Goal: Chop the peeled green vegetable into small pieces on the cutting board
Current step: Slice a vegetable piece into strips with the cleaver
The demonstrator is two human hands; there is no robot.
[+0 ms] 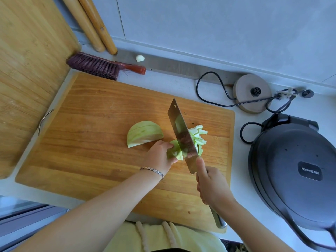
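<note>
My left hand (159,158) is curled over a small chunk of peeled green vegetable (173,152) near the middle of the wooden cutting board (91,128), fingertips and thumb pinching it down against the wood. My right hand (212,186) is wrapped round the handle of the cleaver (179,128), forefinger stretched up along the flat of the blade and the other fingers closed tight on the grip; the metal butt of the handle pokes out below my wrist. The blade stands on edge right against the cut face of the chunk I'm holding. I can't tell whether the edge has bitten in or only touches it.

On the far side of the blade lies a loose heap of pale green strips (199,138) — already cut, some touching the steel. To the left of my holding hand, just apart from it, a larger half of the vegetable (143,133) sits flat side down, dome up.

A thin bracelet (152,170) circles my left wrist. Beyond the board a dark-bristled brush (98,66) with a red handle lies on the counter, a garlic clove (140,58) near it. To the right sit a round kettle base (252,93) with its cord and a closed dark electric griddle (294,170).
</note>
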